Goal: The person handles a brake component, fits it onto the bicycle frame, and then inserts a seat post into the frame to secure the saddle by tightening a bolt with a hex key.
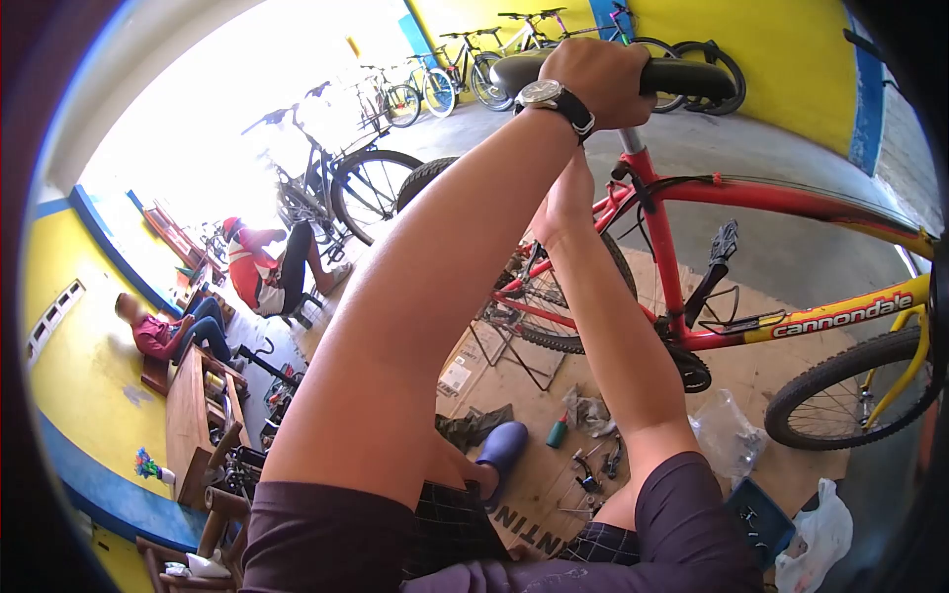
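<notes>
A red and yellow bicycle stands in front of me, its black saddle raised on a silver seatpost. My left hand, with a watch on the wrist, is closed over the middle of the saddle. My right hand reaches up below the saddle, behind my left wrist. Its fingers are hidden, so whether they hold anything does not show.
Cardboard covers the floor, with a green bottle, brake parts and plastic bags on it. A blue tray lies at right. Two people sit at left by a wooden bench. Bicycles line the back.
</notes>
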`<action>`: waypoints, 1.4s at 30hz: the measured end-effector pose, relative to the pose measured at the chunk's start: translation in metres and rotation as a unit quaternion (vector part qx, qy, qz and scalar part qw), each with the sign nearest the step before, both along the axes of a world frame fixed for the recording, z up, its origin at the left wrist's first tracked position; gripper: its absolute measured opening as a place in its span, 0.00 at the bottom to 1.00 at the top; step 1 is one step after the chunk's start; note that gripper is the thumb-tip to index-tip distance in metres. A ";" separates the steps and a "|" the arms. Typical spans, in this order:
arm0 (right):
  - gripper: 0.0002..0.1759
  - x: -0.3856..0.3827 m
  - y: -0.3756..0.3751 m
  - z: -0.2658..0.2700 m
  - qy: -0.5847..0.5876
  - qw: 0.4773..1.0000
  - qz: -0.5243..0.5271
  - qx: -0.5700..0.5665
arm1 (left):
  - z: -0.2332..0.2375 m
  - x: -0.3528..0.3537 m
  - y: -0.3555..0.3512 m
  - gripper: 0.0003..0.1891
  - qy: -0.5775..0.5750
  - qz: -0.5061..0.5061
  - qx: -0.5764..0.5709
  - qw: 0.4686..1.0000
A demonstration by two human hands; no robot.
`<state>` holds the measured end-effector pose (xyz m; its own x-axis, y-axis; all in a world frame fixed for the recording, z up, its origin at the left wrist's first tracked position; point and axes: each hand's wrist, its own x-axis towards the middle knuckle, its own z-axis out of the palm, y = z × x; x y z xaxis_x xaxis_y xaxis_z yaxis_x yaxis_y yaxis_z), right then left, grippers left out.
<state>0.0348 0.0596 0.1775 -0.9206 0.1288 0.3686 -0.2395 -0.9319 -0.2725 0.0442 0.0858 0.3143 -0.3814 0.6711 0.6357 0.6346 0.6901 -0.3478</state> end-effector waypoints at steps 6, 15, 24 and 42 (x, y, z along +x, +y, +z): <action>0.19 -0.019 0.004 0.003 -0.002 0.983 -0.173 -0.066 | -0.003 -0.006 0.003 0.17 0.040 0.005 0.004 0.999; 0.22 -0.028 0.013 0.012 0.017 0.976 -0.157 -0.147 | -0.002 -0.004 0.002 0.20 0.022 -0.015 -0.001 1.000; 0.10 -0.031 0.021 0.020 0.015 0.982 -0.055 -0.180 | -0.002 0.002 0.002 0.20 0.021 -0.013 0.010 1.000; 0.21 -0.039 0.010 0.012 0.076 0.972 -0.150 -0.163 | -0.004 -0.004 0.002 0.20 0.046 -0.019 0.006 0.999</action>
<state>-0.0041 0.0695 0.1893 -0.7618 0.5160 0.3917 -0.5280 -0.8449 0.0861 0.0407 0.0879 0.3103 -0.2948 0.6755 0.6758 0.6259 0.6709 -0.3977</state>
